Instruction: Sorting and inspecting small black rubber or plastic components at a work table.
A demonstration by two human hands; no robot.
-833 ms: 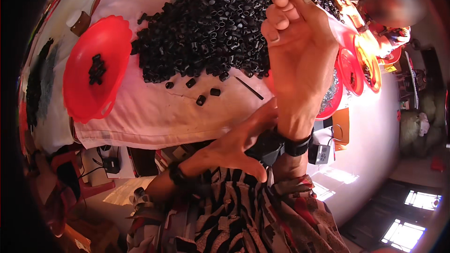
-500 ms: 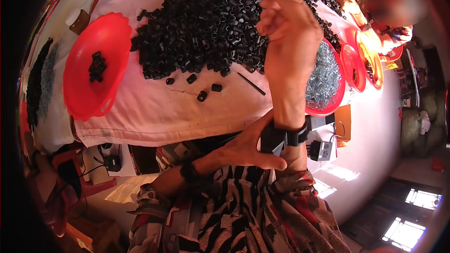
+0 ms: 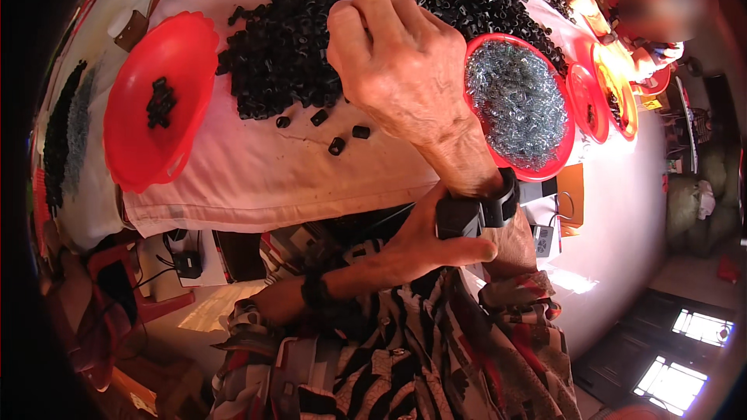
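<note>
My right hand [image 3: 408, 70] is raised over the near edge of a large heap of small black plastic caps [image 3: 280, 62], its fingers curled into a fist with the back of the hand up. No object shows in it. Around that wrist is a strap with a boxy black device [image 3: 459, 219]. My left hand [image 3: 416, 245] comes across from the left and grips this device and wrist, thumb lying along the near side, its other fingers mostly hidden. Several loose black caps [image 3: 336, 146] lie on the white cloth [image 3: 288, 187] in front of the heap.
A red scalloped basket [image 3: 128, 132] at left holds a few black pieces. To the right stands a red bowl [image 3: 566, 148] of shiny clear-silvery bits, with more red and orange bowls [image 3: 585, 82] beyond. Another person [image 3: 622, 39] works at far right. A red chair [image 3: 148, 307] stands at lower left.
My right hand has swung left and turned its back upward, uncovering more of the silvery bowl. The thin black stick on the cloth is now hidden. My left hand still grips the wrist device.
</note>
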